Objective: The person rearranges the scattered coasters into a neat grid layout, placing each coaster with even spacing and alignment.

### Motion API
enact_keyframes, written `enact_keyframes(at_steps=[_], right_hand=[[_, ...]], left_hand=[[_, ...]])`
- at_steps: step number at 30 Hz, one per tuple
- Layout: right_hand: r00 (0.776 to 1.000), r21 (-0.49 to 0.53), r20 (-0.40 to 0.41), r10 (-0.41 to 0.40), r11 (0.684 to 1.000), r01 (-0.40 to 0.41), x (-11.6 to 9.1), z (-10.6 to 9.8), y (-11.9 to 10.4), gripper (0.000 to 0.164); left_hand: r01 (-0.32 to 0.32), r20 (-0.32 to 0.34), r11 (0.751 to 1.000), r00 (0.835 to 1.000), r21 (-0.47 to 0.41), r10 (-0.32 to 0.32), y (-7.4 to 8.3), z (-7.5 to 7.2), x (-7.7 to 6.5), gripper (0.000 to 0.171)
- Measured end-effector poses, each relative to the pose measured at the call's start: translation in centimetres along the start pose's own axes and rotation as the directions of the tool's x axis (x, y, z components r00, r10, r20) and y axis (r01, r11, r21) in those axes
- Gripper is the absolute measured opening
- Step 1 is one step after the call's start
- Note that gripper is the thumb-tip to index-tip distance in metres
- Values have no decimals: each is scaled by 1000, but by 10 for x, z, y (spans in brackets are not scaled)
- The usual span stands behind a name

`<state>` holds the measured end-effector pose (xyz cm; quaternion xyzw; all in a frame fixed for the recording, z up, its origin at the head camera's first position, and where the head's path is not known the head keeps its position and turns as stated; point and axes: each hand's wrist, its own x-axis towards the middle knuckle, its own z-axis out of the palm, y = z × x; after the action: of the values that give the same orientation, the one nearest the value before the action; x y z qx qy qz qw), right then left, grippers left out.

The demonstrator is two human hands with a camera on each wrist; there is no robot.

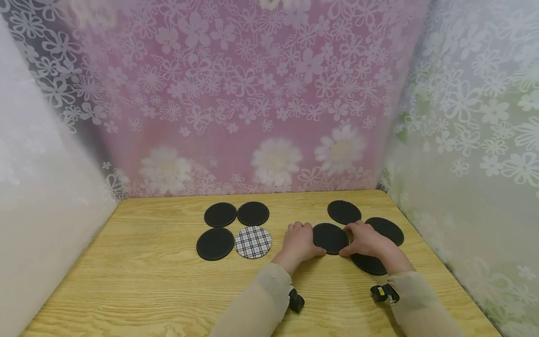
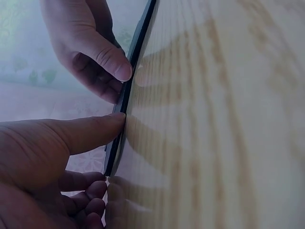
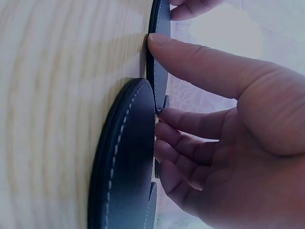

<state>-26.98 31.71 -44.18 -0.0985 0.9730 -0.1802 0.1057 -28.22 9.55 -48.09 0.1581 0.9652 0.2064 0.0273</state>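
A round black coaster (image 1: pixel 330 238) with a stitched rim lies at right of centre, between both hands. My left hand (image 1: pixel 298 243) holds its left edge, thumb near the front and fingers towards the back. On the opposite edge my right hand (image 1: pixel 367 241) grips it the same way. In the left wrist view the coaster (image 2: pixel 112 155) appears edge-on, just about flat on the wood. Another black coaster (image 1: pixel 368 264) lies partly hidden under my right forearm; the right wrist view shows this stitched coaster (image 3: pixel 128 157) close by the held one.
Two more black coasters, one at the back (image 1: pixel 344 212) and one at the right (image 1: pixel 385 230), lie around the right hand. On the left, a plaid white coaster (image 1: pixel 253 242) sits with three black coasters (image 1: pixel 215 243) in a two-by-two block. Flowered curtains (image 1: pixel 269 93) enclose the wooden table (image 1: pixel 147 290).
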Motion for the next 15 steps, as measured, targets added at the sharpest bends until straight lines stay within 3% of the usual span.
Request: enact_keyframes(at_steps=[15], right_hand=[[1000, 177, 18, 1, 984, -4, 3, 2, -1, 81]], left_hand=[[25, -15, 1000, 1000, -13, -25, 3, 2, 2, 76]])
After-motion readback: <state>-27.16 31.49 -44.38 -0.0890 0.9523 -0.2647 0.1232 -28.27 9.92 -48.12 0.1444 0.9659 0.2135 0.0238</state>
